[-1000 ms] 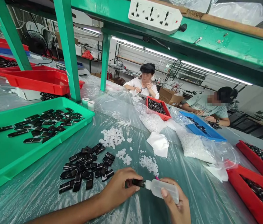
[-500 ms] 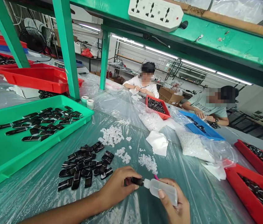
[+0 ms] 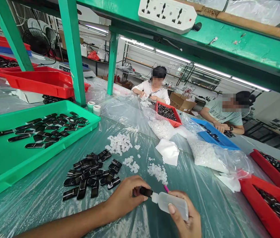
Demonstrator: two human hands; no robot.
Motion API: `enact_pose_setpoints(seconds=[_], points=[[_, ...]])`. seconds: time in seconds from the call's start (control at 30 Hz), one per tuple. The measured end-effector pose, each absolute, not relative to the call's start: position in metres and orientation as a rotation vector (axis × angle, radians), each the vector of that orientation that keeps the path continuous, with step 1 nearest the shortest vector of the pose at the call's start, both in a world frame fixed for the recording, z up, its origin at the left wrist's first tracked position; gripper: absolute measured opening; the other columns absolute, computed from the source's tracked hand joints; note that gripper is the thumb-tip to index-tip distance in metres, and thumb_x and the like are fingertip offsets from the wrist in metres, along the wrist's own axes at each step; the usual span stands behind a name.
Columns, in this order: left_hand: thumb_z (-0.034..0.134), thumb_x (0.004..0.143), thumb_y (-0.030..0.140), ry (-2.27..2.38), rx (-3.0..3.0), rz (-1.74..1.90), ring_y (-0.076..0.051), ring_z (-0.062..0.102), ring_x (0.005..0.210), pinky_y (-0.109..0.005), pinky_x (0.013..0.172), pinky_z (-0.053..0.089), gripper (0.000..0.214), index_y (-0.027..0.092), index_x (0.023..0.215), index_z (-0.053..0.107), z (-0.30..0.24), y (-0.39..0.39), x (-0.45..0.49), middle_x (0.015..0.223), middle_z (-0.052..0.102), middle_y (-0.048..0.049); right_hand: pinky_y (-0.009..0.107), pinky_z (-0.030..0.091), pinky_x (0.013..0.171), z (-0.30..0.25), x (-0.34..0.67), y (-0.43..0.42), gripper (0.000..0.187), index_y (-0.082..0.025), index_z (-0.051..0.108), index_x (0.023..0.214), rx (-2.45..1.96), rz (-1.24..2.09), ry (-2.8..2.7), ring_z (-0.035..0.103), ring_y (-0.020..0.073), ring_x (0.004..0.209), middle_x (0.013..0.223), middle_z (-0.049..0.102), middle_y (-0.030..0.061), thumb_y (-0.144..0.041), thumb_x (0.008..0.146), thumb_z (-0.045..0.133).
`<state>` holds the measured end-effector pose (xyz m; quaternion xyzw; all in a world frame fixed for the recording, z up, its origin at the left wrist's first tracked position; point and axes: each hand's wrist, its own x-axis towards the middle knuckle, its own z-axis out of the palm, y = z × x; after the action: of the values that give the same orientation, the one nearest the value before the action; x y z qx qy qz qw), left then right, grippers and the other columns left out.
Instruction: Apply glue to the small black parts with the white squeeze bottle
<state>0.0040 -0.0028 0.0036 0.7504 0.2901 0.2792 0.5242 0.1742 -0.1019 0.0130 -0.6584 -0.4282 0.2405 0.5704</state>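
Observation:
My left hand [image 3: 128, 195] pinches a small black plastic piece [image 3: 146, 191] between thumb and fingers. Closed round a translucent squeeze bottle [image 3: 171, 204] is my right hand [image 3: 187, 213], which tilts it so its nozzle meets the black piece. A thin pink stick [image 3: 166, 188] pokes out beside the right fingers; whether that hand holds it I cannot tell. Left of my hands lies a heap of similar black pieces [image 3: 90, 173]. Beyond them are a pile of white chips [image 3: 118, 143] and a scatter of smaller white bits [image 3: 158, 172].
A green tray [image 3: 6, 172] with black pieces stands at the left. Red trays [image 3: 266, 198] fill the right edge. Plastic bags of white bits [image 3: 207, 155] and a blue tray [image 3: 229, 144] lie farther back. Two people work across the table; a green frame [image 3: 71, 49] rises overhead.
Both hands keep their hold, with the nozzle still at the black piece. The view has shifted very slightly. Across the table, the co-workers' hands have moved a little.

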Motion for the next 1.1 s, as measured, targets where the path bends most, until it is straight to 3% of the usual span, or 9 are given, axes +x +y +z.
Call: enact_pose_setpoints(seconds=[0.27,0.43,0.67,0.9,1.1], points=[[0.062,0.075,0.020,0.750,1.866,0.622,-0.012,0.048,0.061,-0.019,0.053,0.033,0.010,0.021,0.085,0.061,0.007,-0.006,0.003,0.076,0.057,0.0011,0.022,0.039,0.049,0.011,0.173,-0.102,0.028,-0.021,0.062,0.082,-1.545,0.522,-1.009,0.053,0.0146,0.056,0.072,0.060,0.0014,-0.044,0.066,0.067],[0.063,0.075,0.024,0.752,1.926,0.549,-0.011,0.045,0.054,-0.019,0.047,0.027,0.016,0.022,0.090,0.059,0.006,-0.007,0.002,0.069,0.058,0.0028,0.021,0.038,0.045,0.010,0.170,-0.104,0.029,-0.021,0.062,0.080,-1.545,0.528,-1.001,0.051,0.0137,0.052,0.069,0.058,0.0014,-0.045,0.064,0.068],[0.053,0.083,0.028,0.674,1.913,0.519,-0.017,0.057,0.069,-0.020,0.053,0.036,0.022,0.023,0.101,0.065,0.007,-0.005,0.001,0.086,0.067,-0.0027,0.022,0.041,0.049,0.007,0.173,-0.103,0.032,-0.020,0.061,0.083,-1.591,0.492,-1.013,0.054,0.0154,0.056,0.074,0.060,0.0024,-0.047,0.065,0.067],[0.047,0.088,0.028,0.612,1.888,0.517,-0.017,0.062,0.075,-0.019,0.056,0.040,0.028,0.028,0.111,0.063,0.015,-0.003,-0.001,0.095,0.070,-0.0021,0.021,0.039,0.050,0.009,0.175,-0.105,0.032,-0.021,0.058,0.084,-1.629,0.505,-1.000,0.053,0.0142,0.056,0.073,0.059,0.0011,-0.047,0.066,0.066],[0.059,0.081,0.025,0.625,1.843,0.568,-0.017,0.061,0.075,-0.020,0.062,0.045,0.025,0.026,0.105,0.066,0.010,-0.002,0.000,0.094,0.067,-0.0026,0.021,0.038,0.049,0.013,0.177,-0.103,0.032,-0.021,0.059,0.082,-1.603,0.588,-0.933,0.052,0.0152,0.057,0.067,0.058,0.0003,-0.049,0.067,0.065]])
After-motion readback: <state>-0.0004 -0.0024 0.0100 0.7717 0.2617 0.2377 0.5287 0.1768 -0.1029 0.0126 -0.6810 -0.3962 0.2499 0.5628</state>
